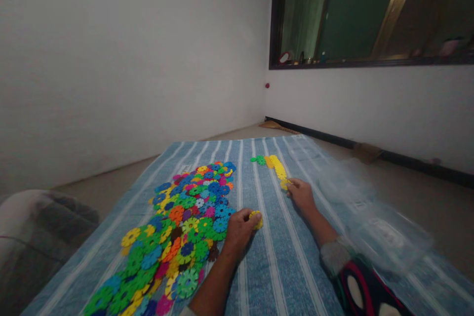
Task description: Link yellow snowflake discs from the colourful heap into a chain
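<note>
My left hand (240, 229) pinches a yellow notched plastic disc (256, 219) just right of a big heap of discs. Farther off and to the right, my right hand (300, 194) has its fingers closed on a yellow disc (284, 184) at the near end of a row of discs. That row of yellow discs (278, 165) runs away from me, then turns left through orange to green discs (261, 160). The heap of loose discs (188, 217), in many colours, spreads along the left, beside my left forearm.
A blue cloth with white stripes (274, 266) covers the surface. Clear plastic containers (388, 237) lie on the right, past my right forearm. A grey covered shape (44, 232) stands at the left edge. White walls and a window (363, 10) are behind.
</note>
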{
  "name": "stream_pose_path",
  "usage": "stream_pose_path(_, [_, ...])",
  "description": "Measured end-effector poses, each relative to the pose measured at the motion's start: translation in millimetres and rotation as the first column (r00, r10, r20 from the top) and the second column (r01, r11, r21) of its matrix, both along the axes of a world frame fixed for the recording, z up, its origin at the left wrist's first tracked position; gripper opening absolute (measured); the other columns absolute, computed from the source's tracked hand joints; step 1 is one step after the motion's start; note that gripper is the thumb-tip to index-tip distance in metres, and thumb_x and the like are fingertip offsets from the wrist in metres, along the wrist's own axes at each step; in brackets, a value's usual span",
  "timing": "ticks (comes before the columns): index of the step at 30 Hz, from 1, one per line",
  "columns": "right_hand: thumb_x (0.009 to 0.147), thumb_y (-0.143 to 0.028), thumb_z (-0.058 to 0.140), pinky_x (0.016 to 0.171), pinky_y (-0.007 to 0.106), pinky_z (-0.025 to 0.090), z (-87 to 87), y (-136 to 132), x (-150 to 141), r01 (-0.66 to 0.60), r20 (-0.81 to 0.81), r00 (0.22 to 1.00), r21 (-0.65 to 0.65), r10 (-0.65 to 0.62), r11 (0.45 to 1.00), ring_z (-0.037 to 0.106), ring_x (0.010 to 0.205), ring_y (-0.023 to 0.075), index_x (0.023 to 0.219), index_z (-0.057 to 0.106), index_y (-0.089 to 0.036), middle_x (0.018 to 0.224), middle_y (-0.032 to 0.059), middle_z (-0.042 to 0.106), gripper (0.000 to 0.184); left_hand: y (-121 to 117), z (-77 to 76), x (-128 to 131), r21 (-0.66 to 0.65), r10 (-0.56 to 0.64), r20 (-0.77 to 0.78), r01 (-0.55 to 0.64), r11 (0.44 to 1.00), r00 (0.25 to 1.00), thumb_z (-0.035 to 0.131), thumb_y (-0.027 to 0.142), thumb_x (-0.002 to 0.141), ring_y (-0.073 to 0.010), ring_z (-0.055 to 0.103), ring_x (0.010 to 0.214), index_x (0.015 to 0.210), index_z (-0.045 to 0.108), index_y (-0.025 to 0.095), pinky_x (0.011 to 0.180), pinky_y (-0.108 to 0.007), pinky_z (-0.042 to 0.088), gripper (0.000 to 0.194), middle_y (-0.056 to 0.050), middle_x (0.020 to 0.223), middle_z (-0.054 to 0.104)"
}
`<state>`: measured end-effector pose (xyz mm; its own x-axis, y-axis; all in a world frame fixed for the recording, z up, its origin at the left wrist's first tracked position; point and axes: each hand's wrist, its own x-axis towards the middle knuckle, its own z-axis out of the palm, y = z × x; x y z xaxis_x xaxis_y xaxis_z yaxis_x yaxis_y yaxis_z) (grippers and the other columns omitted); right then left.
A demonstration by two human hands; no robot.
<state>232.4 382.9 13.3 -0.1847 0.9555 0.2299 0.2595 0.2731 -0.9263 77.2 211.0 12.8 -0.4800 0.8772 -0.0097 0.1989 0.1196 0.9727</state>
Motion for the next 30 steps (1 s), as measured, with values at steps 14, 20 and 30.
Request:
stream_pose_path(14, [0.073, -0.022, 0.056, 0.082, 0.029, 0.047, -2.3, 66, -22, 0.04, 0.39, 0.916, 0.14, -0.092, 0.989, 0.068, 0.088, 0.0218, 0.101, 0.078, -0.018, 0.089, 0.0074, 0.076, 0.036, 0, 0.4, -4, -0.022, -0.058, -0.13, 0.055, 0.998, 0.99, 0.059, 0.051, 0.07, -0.0135, 0.048, 0.057, 0.057, 0.058, 0.019, 0.054, -0.025, 0.036, 0.035, 0.002, 0.057, 0.051])
stream_pose_path(20, [0.076, -0.022, 0.056, 0.082, 0.026, 0.046, -5.3, 67, -23, 0.04, 0.441, 0.89, 0.178, -0.116, 0.983, 0.067, 0.088, 0.0199, 0.11, 0.074, -0.016, 0.095, 0.0079, 0.075, 0.039, 0, -2.7, -3, -0.02, -0.062, -0.108, 0.06, 0.998, 0.992, 0.059, 0.051, 0.072, -0.0136, 0.048, 0.057, 0.059, 0.058, 0.019, 0.054, -0.025, 0.036, 0.034, 0.001, 0.057, 0.053])
stream_pose_path(30, [0.077, -0.02, 0.059, 0.083, 0.027, 0.044, 4.5, 44, -25, 0.07, 0.464, 0.872, 0.199, -0.157, 0.977, 0.064, 0.094, 0.021, 0.108, 0.072, -0.011, 0.102, 0.0122, 0.072, 0.035, -1, -2.1, -5, -0.003, -0.068, -0.129, 0.068, 0.998, 0.989, 0.059, 0.05, 0.074, -0.013, 0.048, 0.057, 0.059, 0.058, 0.018, 0.054, -0.023, 0.036, 0.035, 0.002, 0.056, 0.052])
